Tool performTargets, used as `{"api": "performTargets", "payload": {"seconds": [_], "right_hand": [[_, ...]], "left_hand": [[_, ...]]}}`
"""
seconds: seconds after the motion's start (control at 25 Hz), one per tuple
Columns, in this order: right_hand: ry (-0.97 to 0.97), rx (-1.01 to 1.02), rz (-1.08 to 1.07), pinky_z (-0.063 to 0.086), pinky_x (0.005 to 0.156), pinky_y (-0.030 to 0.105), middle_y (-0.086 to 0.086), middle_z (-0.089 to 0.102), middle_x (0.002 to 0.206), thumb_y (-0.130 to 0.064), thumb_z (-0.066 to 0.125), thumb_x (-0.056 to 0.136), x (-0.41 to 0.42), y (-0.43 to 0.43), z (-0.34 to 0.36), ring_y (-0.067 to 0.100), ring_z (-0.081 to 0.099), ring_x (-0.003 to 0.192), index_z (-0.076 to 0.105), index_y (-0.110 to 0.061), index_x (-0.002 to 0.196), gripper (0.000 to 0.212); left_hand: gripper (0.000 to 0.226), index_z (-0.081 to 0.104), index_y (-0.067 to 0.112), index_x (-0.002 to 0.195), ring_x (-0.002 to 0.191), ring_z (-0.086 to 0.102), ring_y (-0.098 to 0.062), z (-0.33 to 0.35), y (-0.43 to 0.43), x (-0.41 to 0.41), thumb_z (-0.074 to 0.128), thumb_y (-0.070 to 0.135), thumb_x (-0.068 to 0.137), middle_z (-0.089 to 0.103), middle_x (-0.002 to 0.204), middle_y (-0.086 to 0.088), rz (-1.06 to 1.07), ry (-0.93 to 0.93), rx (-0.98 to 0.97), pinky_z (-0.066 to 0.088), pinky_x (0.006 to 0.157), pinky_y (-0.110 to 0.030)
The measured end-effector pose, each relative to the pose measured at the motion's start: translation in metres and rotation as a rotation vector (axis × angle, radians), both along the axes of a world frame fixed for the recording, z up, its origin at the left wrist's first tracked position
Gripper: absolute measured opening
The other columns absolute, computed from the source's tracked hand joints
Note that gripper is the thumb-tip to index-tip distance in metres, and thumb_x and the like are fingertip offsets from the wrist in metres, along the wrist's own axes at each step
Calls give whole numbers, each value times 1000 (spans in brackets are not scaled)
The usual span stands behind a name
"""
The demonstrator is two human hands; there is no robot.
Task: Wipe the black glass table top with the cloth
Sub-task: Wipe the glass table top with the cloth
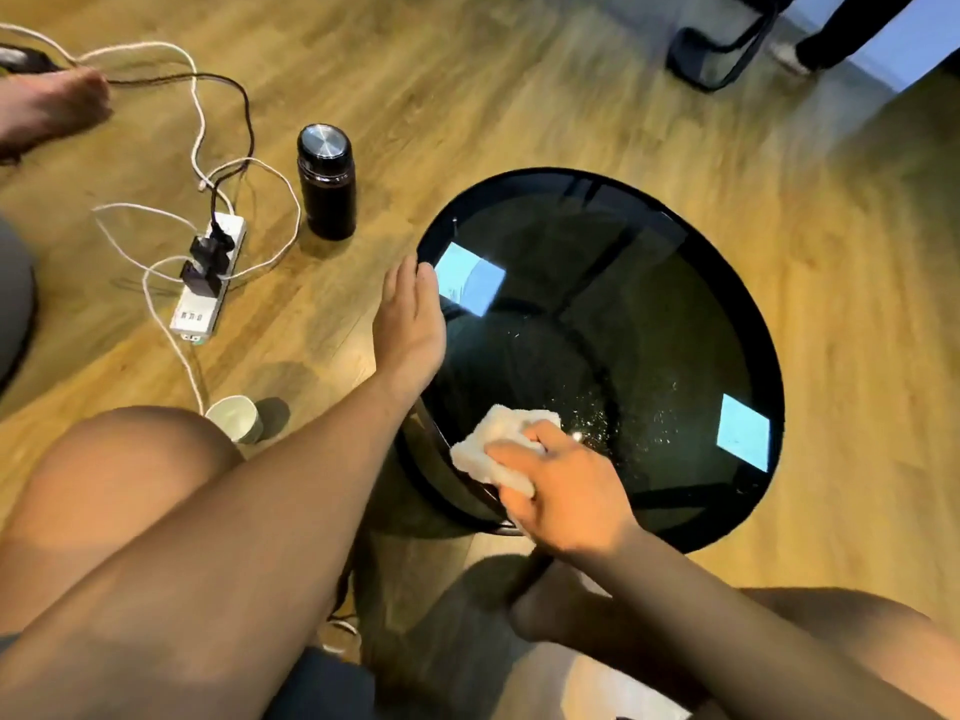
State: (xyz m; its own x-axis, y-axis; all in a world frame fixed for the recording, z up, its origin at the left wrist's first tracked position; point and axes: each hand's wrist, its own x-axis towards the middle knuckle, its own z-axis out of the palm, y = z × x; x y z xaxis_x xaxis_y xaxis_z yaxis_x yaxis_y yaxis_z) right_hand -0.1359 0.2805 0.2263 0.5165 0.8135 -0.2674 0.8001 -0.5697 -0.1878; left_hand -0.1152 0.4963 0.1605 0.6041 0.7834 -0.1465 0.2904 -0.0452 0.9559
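The right hand [563, 488] grips a white cloth [491, 444], fingers curled over it, on the near edge of the black glass table top [649, 330]. The left hand [410, 324] rests flat on the rim, fingers straight and together. White specks [597, 415] lie just beyond the right hand.

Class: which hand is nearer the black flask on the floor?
Left. The left hand is at the table rim, beside the flask; the right hand grips the cloth, farther away.
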Motion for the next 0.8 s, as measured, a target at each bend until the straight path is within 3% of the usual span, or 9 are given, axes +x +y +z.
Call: {"api": "performTargets", "payload": {"seconds": [0.08,0.12,0.24,0.4,0.48,0.6,0.8], "right_hand": [[-49,45,-14,46,64,34,4,52,109,-35,52,91,20,34,-4,29,59,88,57,-41,124,34],[-64,87,-35,44,64,32,4,50,104,-35,53,91,35,57,-7,29,59,86,58,-41,122,32],[-111,146,-125,41,63,34,5,48,95,-35,52,91,95,133,-19,30,58,85,60,-37,115,26],[-158,160,-285,33,64,33,9,50,111,-37,45,91,127,192,-31,31,56,94,55,-38,119,29],[-112,181,-257,35,66,32,10,48,118,-39,47,90,109,177,-31,30,56,96,52,-38,124,34],[-44,182,-129,33,65,29,9,49,112,-40,52,86,57,106,-26,30,57,88,52,-37,125,39],[36,-10,-43,34,48,22,-3,47,97,-45,58,71,-9,-40,-2,18,58,64,51,-45,112,42]], "left_hand": [[54,31,25,154,145,26,-5,-5,0,0,20,44,104,30,161,7,-26,7,-7,7,96,5],[56,31,25,154,145,25,-4,-7,0,-1,19,46,104,29,162,7,-33,-13,-17,7,99,4],[61,35,20,152,145,30,-9,-9,3,-2,19,46,99,33,160,2,-24,-42,-19,17,114,-17],[56,47,14,143,132,43,-11,-7,5,3,22,40,101,48,147,-5,11,-15,64,26,106,-17],[53,52,12,140,130,47,-13,-6,4,2,24,37,102,53,143,-6,42,-16,50,30,107,-21],[52,52,15,141,136,45,-15,-4,6,-1,27,36,102,53,147,-3,78,-36,7,29,117,-29],[55,51,22,143,136,45,-8,-4,0,-1,31,44,97,52,147,5,97,-84,-61,32,119,-36]]}}
